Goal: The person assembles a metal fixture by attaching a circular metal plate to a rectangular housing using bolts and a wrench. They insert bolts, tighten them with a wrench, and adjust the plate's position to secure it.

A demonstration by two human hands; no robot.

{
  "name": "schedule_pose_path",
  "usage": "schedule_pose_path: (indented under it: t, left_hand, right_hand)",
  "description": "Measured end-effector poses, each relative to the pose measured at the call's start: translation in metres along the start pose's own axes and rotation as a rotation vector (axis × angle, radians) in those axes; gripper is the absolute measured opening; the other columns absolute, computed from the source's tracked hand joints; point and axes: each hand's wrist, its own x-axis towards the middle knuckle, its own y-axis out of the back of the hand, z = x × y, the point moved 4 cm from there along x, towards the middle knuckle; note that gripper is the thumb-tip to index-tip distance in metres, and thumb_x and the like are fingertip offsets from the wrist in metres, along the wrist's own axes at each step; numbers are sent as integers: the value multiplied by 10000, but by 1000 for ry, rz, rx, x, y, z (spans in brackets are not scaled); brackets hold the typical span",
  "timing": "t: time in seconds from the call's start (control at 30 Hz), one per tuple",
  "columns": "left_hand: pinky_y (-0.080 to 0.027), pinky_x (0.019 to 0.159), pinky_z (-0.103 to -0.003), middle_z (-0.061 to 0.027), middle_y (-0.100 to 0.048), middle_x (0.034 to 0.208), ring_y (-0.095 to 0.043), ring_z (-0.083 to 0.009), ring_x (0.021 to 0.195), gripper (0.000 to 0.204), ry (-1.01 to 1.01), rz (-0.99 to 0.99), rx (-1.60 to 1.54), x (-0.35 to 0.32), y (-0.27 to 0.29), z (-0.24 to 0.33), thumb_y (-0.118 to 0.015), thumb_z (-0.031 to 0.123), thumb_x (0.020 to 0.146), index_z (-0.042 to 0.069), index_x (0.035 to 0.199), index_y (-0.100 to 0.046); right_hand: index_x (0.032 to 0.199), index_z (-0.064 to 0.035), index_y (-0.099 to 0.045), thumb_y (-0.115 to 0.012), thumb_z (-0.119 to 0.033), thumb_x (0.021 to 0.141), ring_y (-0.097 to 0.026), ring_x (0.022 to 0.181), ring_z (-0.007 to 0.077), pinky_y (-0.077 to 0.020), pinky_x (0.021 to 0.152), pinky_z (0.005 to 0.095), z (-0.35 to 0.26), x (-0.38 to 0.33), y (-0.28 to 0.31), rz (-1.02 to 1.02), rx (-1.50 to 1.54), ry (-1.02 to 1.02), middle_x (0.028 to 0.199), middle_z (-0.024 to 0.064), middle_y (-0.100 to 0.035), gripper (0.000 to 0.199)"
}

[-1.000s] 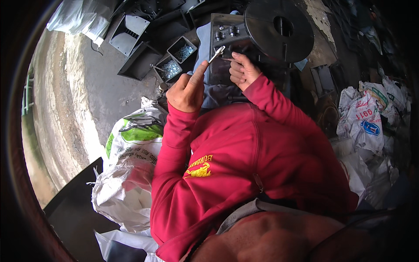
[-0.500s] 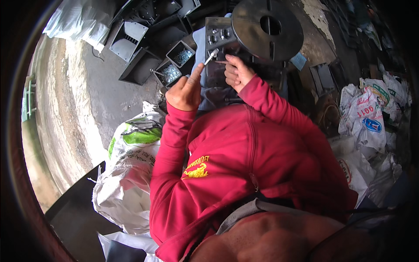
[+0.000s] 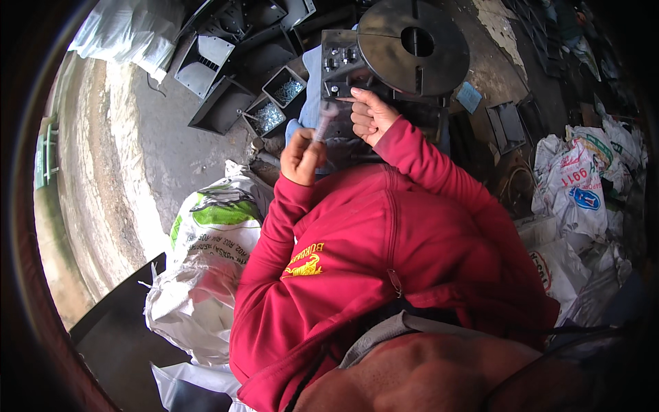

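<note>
My left hand (image 3: 302, 158) is closed round the handle of a silver wrench (image 3: 327, 118), whose far end is smeared by motion. My right hand (image 3: 373, 118) has its fingers curled and pinches a thin, pointed piece (image 3: 345, 99) that sticks out to the left; its kind is unclear. Just beyond both hands lies a black metal plate (image 3: 334, 39) with several bolts and nuts standing on it, one near the right fingertips. A large black disc (image 3: 384, 51) with a round centre hole and slots lies over the plate's right side.
Two square bins (image 3: 270, 103) of small silver screws stand left of the plate, beside black metal housings (image 3: 221, 106). White printed sacks lie at the left (image 3: 206, 275) and right (image 3: 573, 172). A blue paper piece (image 3: 469, 97) lies right of the disc.
My left hand has drawn back toward my body with the wrench, away from the plate and its bolt. My right hand has barely moved. The disc and plate appear slightly farther left.
</note>
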Motion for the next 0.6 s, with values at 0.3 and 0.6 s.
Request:
schedule_pose_path:
  t: [0.3, 0.6]
  left_hand:
    - [-350, 461, -270, -2, -441, 555, -376, -108, 486, 266, -396, 286, 851, 63, -24, 30, -795, 188, 732, 53, 745, -565]
    - [-371, 475, -265, -2, -481, 560, -416, -88, 494, 206, -294, 307, 772, 67, -26, 19, -767, 173, 760, 46, 760, -604]
  right_hand:
    - [690, -177, -402, -653, -206, 857, -234, 375, 46, -195, 368, 206, 1, -2, 5, -1, 87, -50, 481, -87, -310, 302]
    - [656, -169, -392, -582, -200, 896, -240, 376, 49, -205, 368, 213, 2, 3, 8, -81, 124, -106, 492, -82, -299, 308]
